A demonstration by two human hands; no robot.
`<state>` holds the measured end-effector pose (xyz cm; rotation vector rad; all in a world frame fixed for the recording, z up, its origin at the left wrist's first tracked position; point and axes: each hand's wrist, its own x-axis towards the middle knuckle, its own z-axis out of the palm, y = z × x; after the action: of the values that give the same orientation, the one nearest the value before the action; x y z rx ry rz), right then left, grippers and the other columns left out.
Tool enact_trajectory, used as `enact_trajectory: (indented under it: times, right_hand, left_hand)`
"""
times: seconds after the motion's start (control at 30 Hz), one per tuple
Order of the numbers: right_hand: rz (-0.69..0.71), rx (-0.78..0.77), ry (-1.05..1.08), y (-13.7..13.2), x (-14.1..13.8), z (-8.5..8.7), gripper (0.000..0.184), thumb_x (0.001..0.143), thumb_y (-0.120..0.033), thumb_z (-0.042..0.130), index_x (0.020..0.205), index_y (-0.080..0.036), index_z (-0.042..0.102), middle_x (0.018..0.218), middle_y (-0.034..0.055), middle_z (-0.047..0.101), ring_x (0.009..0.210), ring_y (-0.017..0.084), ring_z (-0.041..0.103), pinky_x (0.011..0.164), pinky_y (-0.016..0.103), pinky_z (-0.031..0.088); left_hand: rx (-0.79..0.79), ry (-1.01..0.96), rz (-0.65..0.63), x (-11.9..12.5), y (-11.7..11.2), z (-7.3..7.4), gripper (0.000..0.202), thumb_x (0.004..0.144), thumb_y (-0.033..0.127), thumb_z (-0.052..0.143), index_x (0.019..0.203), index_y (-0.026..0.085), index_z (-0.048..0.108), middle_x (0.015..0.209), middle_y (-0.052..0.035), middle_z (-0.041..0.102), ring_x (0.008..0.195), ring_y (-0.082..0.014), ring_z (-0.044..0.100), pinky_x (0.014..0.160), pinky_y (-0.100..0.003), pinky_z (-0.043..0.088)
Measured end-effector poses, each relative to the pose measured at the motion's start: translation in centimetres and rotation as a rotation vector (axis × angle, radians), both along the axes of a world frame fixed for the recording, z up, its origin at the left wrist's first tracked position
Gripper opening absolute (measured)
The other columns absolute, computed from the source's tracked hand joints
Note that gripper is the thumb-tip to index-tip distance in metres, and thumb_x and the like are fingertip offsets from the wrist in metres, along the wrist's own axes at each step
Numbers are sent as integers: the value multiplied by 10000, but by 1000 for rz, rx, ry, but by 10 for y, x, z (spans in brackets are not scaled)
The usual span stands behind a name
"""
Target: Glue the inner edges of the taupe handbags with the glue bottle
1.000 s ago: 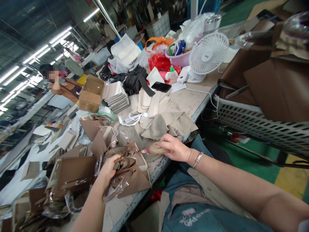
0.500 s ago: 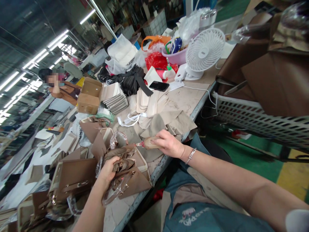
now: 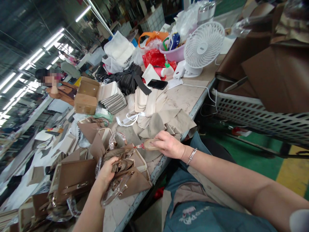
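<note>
A brown handbag [image 3: 135,187] with a pale edge lies at the table's front edge, its crumpled lining [image 3: 123,165] bunched in the opening. My left hand [image 3: 107,170] is closed on that lining, its fingertips partly hidden in the folds. In my right hand [image 3: 167,145] is a squeeze bottle [image 3: 150,144] with a yellowish body. It lies nearly level, its narrow reddish nozzle pointing left at the bag's upper rim; whether the tip touches cannot be told. A plastic-wrapped handle [image 3: 115,190] hangs over the bag's near side.
More brown handbags [image 3: 74,177] crowd the left. Beyond my hands lie grey-beige fabric [image 3: 171,120], pale cut pieces [image 3: 142,101], a stack of panels [image 3: 113,96], a phone [image 3: 157,84] and a white fan [image 3: 204,45]. A white basket [image 3: 263,116] of brown material stands right; a person [image 3: 61,90] is far left.
The view has shifted slightly, so the background sits a little further left and up. Both hands keep their grips, and the bottle's nozzle stays at the bag's rim with hardly any movement.
</note>
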<state>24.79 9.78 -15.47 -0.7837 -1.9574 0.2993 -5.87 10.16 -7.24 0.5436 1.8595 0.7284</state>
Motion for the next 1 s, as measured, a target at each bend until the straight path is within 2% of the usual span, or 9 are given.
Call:
enact_trajectory:
  times: [0.17,0.4,0.5,0.6,0.73,0.9,1.0]
  right_hand:
    - [-32,1,56,5,-1,0,204,894,-147,516,1060,-198,623,896,77,531,818,198,477,732,339,436]
    - [84,-9,-34,-5,5,-2,214,853,-99,541,1027,-193,623,931,78,549,868,200,488,768,337,422]
    - [52,-30,-70,-3,0,-3,218,850,-98,553,1029,-203,620,926,71,543,866,200,481,768,335,414]
    - [3,-40,-37,4,-6,-3,211,854,-114,560,1042,-193,614,928,77,526,855,202,473,760,334,422]
    - [-33,-54,-4,9,-11,-4,216,863,-133,540,1057,-191,614,921,81,522,847,207,466,742,334,434]
    - [-40,-32,82,6,-10,-3,246,860,-117,532,1083,-181,612,909,84,522,839,208,477,739,348,457]
    - [-54,-70,152,3,-4,-1,276,845,-109,556,1106,-190,594,936,82,523,861,207,497,750,353,476]
  left_hand:
    - [-13,5,-31,-2,-1,0,28,633,140,597,638,157,619,511,-34,667,427,-180,600,454,-275,515]
    - [-21,5,-25,-1,1,0,49,619,132,594,609,180,597,468,-8,631,404,-169,581,433,-255,481]
    - [-21,12,-26,0,-1,1,49,615,137,604,620,184,594,475,-3,634,400,-168,576,438,-259,480]
    - [-32,18,-47,-2,-2,1,72,614,151,620,678,185,614,532,-15,673,430,-189,603,474,-290,509]
    - [-29,7,-59,-6,-2,-2,68,624,165,624,688,185,624,556,-20,687,464,-186,616,496,-280,520]
    - [-4,-10,-47,-8,-2,-3,57,614,149,617,660,182,615,524,-10,669,439,-166,593,489,-260,512]
    - [-4,-16,-42,-9,-3,-1,57,620,141,609,666,174,618,543,-18,683,450,-171,604,500,-266,519]
